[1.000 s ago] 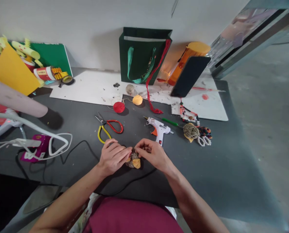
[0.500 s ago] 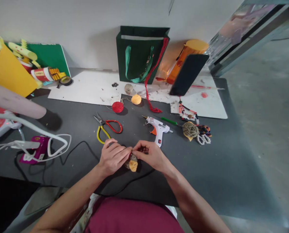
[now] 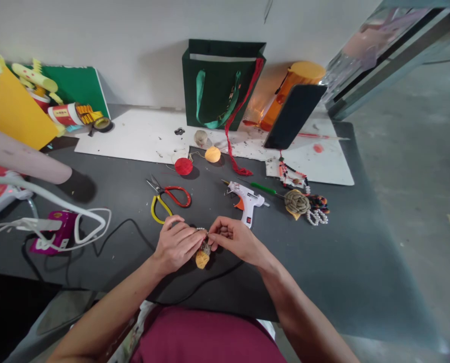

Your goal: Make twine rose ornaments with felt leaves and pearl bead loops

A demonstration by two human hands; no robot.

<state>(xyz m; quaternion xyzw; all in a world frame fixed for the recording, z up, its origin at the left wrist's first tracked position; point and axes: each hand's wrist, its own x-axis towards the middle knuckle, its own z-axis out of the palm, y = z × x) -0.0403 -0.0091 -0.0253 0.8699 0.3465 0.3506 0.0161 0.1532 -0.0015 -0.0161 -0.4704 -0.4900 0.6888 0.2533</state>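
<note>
One yellow-and-brown piece [image 3: 202, 259], lower centre of the frame, is clasped by the left hand [image 3: 176, 244]; its edge is met by the right hand [image 3: 237, 239], whose grip cannot be told. Mid-frame, three small balls [image 3: 183, 166], one pair of scissors [image 3: 159, 190] and one glue gun [image 3: 250, 200] are laid.

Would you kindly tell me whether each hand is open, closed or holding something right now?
Left hand: closed, holding the yellow-and-grey piece.
Right hand: closed in a pinch at the piece; what it grips cannot be told.
</note>
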